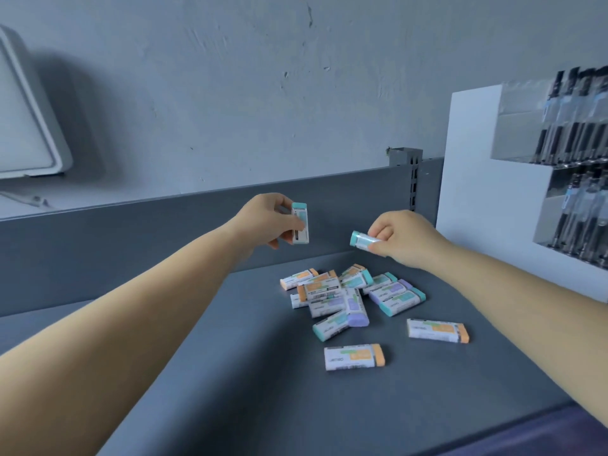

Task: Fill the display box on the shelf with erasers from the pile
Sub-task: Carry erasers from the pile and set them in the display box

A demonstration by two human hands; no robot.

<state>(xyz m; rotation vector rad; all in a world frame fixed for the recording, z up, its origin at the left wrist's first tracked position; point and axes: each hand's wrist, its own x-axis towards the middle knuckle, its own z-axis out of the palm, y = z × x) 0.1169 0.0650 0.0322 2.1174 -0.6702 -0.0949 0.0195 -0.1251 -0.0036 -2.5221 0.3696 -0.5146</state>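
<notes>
A pile of erasers (348,296) in white sleeves with teal, orange or purple ends lies on the dark grey shelf (250,373). Two orange-ended erasers lie apart from it, one (437,330) to the right and one (354,357) nearer me. My left hand (266,222) holds a teal-ended eraser (300,223) upright above the shelf, left of the pile. My right hand (399,236) pinches a second teal-ended eraser (362,240) lying sideways, teal end to the left. Both hands hover above the pile's far side. No display box for erasers is in view.
A white stepped display stand (473,199) with clear trays of black pens (572,126) stands at the right. The shelf's dark back panel (164,232) runs behind the hands, with a slotted upright (413,179). A white box (26,126) hangs on the grey wall, upper left.
</notes>
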